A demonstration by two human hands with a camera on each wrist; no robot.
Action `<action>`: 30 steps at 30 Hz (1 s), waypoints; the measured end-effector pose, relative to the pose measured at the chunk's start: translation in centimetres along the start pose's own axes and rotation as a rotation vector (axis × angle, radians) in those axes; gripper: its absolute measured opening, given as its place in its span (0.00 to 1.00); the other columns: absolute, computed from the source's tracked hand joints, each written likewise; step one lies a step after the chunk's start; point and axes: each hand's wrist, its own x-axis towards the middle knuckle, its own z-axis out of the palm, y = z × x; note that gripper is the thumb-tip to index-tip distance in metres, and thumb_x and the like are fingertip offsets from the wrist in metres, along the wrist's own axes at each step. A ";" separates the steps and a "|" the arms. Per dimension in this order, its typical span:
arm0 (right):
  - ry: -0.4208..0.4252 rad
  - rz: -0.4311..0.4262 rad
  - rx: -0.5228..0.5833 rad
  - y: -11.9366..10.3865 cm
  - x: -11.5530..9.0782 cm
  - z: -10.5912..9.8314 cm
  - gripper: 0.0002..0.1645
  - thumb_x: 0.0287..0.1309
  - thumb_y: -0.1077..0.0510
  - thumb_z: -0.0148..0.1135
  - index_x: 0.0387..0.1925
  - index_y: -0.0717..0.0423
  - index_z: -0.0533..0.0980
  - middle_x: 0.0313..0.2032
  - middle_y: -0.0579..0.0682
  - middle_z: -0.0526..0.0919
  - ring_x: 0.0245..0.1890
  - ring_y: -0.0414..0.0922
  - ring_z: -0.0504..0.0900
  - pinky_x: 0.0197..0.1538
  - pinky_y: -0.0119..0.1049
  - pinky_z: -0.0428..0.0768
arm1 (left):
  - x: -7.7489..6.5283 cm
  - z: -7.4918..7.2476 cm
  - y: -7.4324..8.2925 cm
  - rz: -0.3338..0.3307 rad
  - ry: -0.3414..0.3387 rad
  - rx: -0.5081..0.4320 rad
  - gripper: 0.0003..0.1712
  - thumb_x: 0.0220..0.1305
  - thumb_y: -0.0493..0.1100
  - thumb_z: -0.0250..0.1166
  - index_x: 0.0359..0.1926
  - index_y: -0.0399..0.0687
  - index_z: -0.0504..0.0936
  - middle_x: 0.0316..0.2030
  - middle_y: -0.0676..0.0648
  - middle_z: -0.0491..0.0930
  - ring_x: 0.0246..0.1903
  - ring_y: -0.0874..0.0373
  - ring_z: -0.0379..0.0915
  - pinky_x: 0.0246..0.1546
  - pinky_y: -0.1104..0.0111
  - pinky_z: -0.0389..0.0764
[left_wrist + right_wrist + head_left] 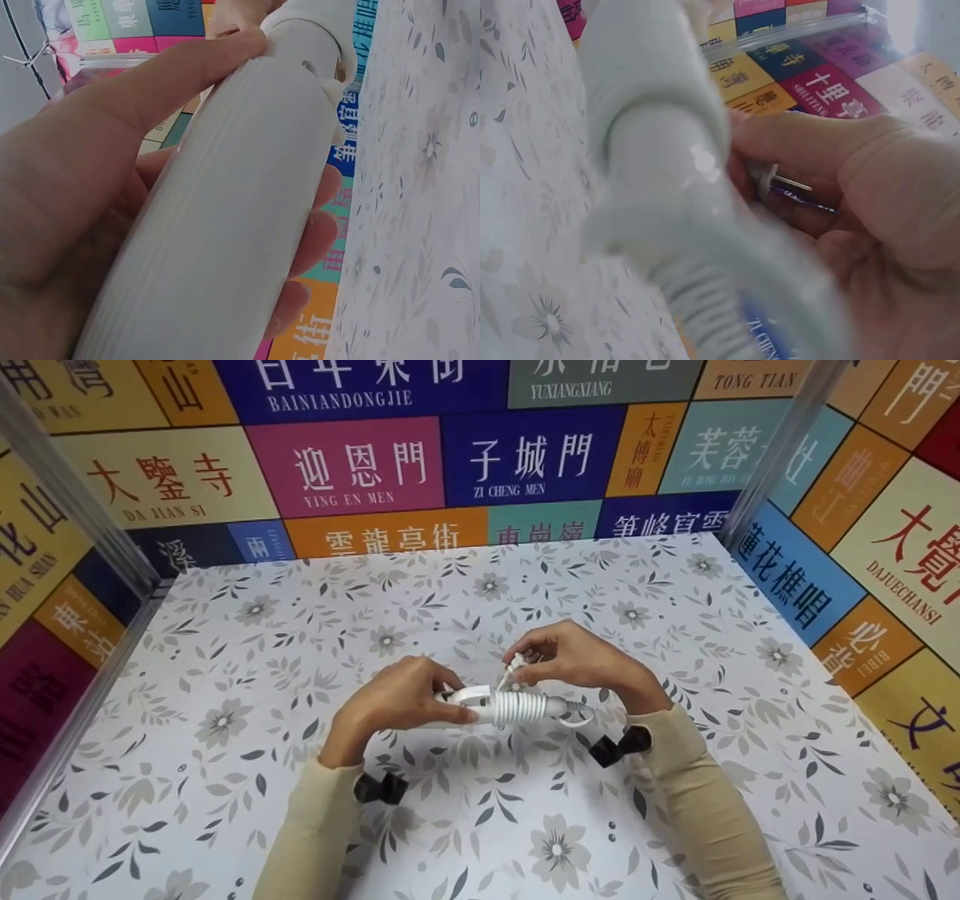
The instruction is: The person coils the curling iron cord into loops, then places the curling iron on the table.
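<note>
A white wand-shaped corded appliance (484,711) lies sideways between the hands; its exact kind is hard to make out. My left hand (405,694) grips its body, with the thumb along the near side and fingers round the far side, as the left wrist view of the smooth white body (217,195) shows. White cord (521,709) is wound in several turns round its right part. My right hand (574,660) pinches the cord's end just above the coils. A plug (763,180) with metal prongs shows among the right fingers. The appliance's right end carries a ribbed cord sleeve (705,307).
A table with a leaf-and-flower cover (555,847) lies beneath the hands. Panels of coloured place-name signs (345,465) stand along its back and sides, framed by clear edge strips (780,450). Black clips (621,746) sit at both sleeve cuffs.
</note>
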 end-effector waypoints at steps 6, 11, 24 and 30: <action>0.089 -0.011 -0.002 -1.9 0.0 1.0 0.16 0.55 0.57 0.74 0.46 0.53 0.85 0.44 0.51 0.89 0.41 0.43 0.85 0.48 0.37 0.80 | 0.0 0.1 -0.1 -0.045 0.025 -0.017 0.16 0.53 0.56 0.77 0.38 0.54 0.90 0.25 0.55 0.82 0.20 0.62 0.66 0.22 0.69 0.65; 0.208 -0.041 0.005 -3.0 -0.1 2.0 0.16 0.53 0.59 0.75 0.45 0.57 0.85 0.43 0.53 0.88 0.42 0.46 0.86 0.49 0.37 0.83 | 0.0 0.1 0.0 -0.110 0.069 -0.101 0.15 0.54 0.57 0.76 0.37 0.55 0.90 0.24 0.53 0.82 0.19 0.61 0.68 0.21 0.69 0.68; 0.319 -0.334 -0.142 -4.2 -1.1 4.0 0.13 0.53 0.64 0.74 0.43 0.54 0.87 0.40 0.51 0.79 0.37 0.44 0.78 0.40 0.33 0.79 | 0.1 -0.2 0.1 -0.165 0.187 -0.175 0.15 0.56 0.56 0.73 0.38 0.52 0.89 0.23 0.52 0.80 0.16 0.62 0.64 0.19 0.70 0.65; 0.286 -0.456 -0.196 -4.1 -0.9 4.5 0.15 0.53 0.64 0.74 0.45 0.54 0.87 0.38 0.52 0.77 0.38 0.44 0.78 0.42 0.32 0.81 | 0.1 -0.3 -0.1 -0.163 0.212 -0.181 0.13 0.57 0.54 0.73 0.38 0.54 0.90 0.23 0.52 0.81 0.15 0.63 0.64 0.19 0.70 0.65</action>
